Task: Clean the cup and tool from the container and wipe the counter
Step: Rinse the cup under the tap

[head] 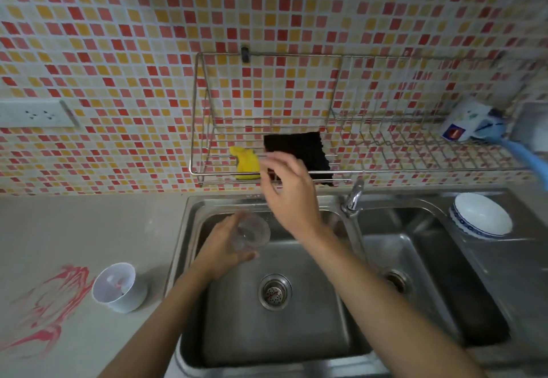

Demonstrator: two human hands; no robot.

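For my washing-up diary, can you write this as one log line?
left hand: holds clear cup over sink | right hand: up at wall rack near yellow cloth | counter: red smears

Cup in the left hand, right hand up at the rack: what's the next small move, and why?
Probably close the right hand on the yellow sponge: its fingers are beside it at the wire rack, and the left hand holds the clear cup over the sink.

The pale worktop (74, 229) carries a white container (118, 287), standing near the left rim of the sink (184, 229). Just left of the container, red smears (50, 303) streak the surface.
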